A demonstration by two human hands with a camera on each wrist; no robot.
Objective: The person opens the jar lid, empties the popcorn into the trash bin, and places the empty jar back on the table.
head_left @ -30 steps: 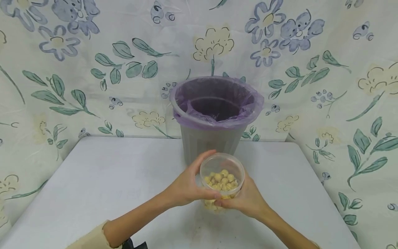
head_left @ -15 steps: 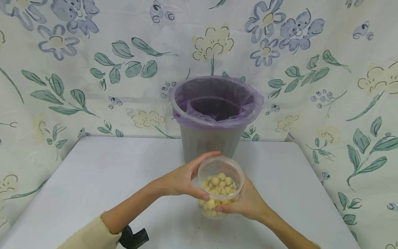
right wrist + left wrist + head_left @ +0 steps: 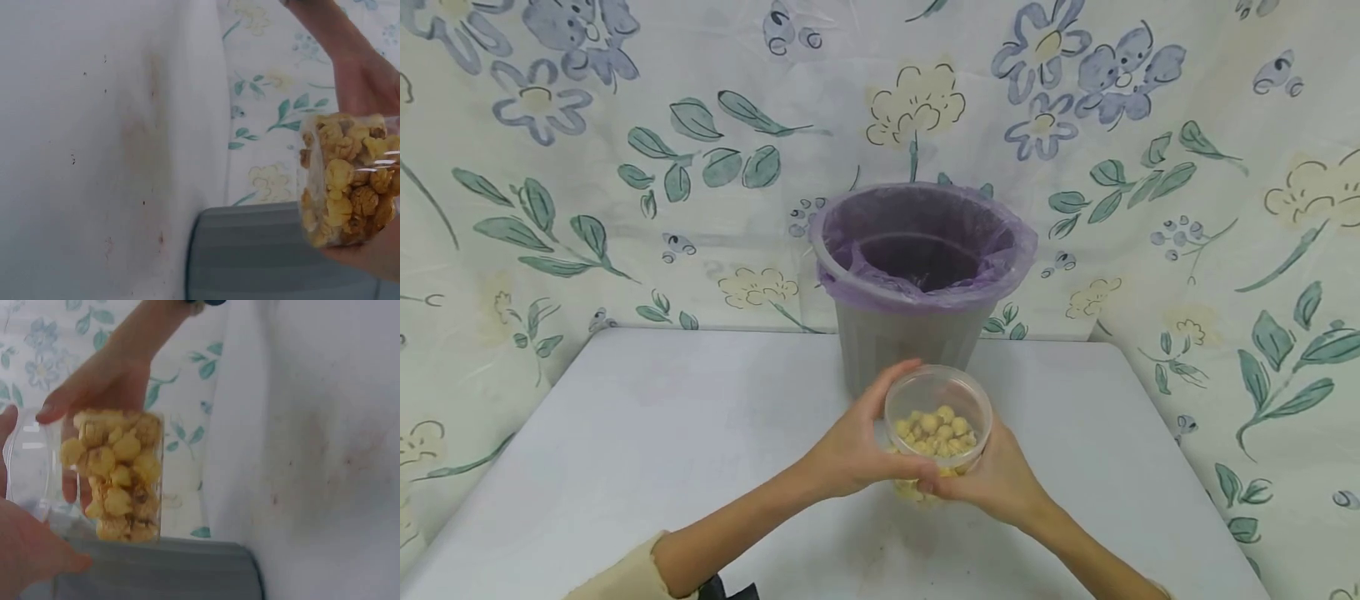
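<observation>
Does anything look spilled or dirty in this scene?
Yes: brownish smudges and dark specks mark the white tabletop near the clear round plastic jar of yellow popcorn, looking odd against plain white. Spill or stain, I cannot tell.

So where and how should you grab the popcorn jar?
Probably the popcorn jar is best gripped round its sides, from left and right, as the left hand and right hand do. It is round and roughly upright, so hands can wrap it, and the lined grey bin behind it likely makes the far side awkward.
</observation>
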